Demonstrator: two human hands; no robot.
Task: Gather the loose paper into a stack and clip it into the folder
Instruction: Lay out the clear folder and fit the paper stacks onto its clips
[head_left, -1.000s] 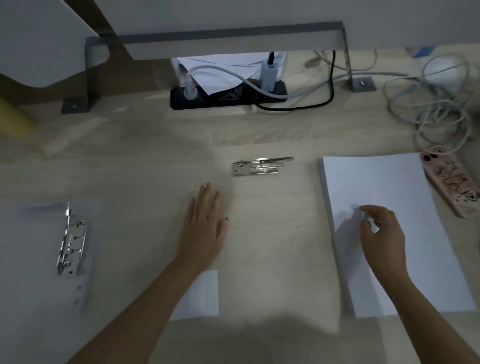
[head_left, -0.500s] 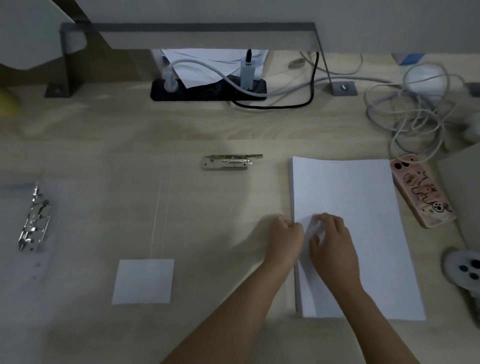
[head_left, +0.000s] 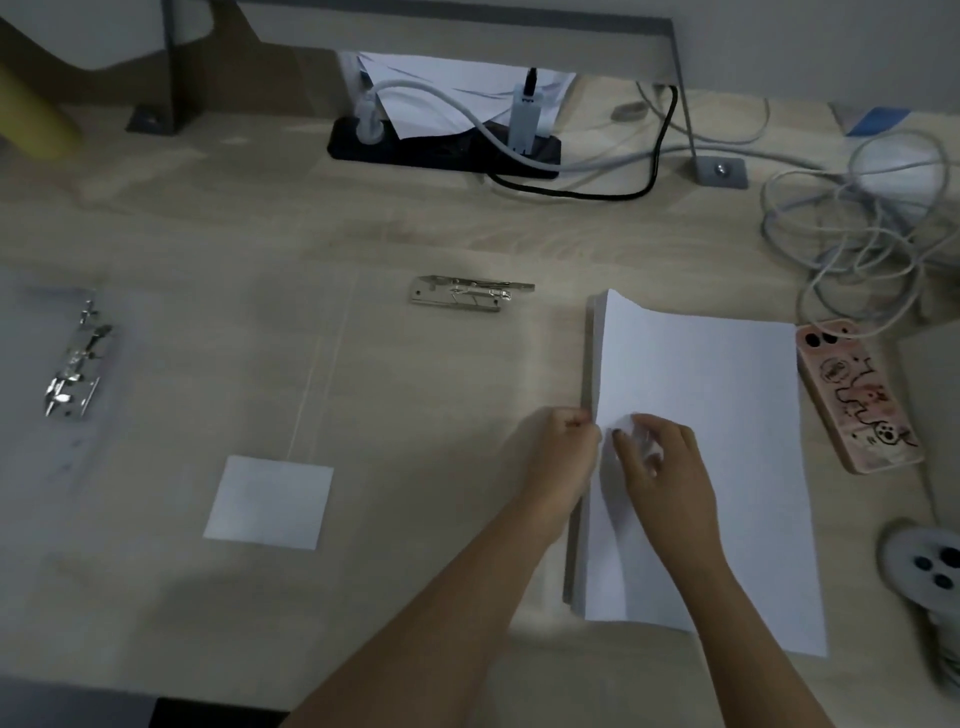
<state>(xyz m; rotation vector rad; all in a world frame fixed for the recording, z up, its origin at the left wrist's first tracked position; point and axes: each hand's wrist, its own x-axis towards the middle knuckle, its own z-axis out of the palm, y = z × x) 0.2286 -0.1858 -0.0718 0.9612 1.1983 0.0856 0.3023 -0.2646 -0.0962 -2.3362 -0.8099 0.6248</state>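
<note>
A white stack of paper (head_left: 727, 395) lies on the desk at the right, its left edge raised off the surface. My left hand (head_left: 563, 452) pinches that raised left edge at mid-length. My right hand (head_left: 660, 462) rests on top of the sheets just beside it, fingers curled onto the paper. A clear folder (head_left: 171, 395) lies open and flat on the left, with its metal ring clip (head_left: 72, 369) near the far left. A loose metal clip bar (head_left: 467, 293) lies in the middle, above my hands.
A small white label (head_left: 270, 501) sits on the folder. A pink phone (head_left: 852, 395) lies right of the paper, with tangled grey cables (head_left: 852, 234) behind it. A black power strip (head_left: 441, 145) sits at the back. A white round device (head_left: 930, 566) is at the right edge.
My left hand left the middle of the desk and came to the paper's left edge. Both hands now hold that edge, which has lifted off the desk.
</note>
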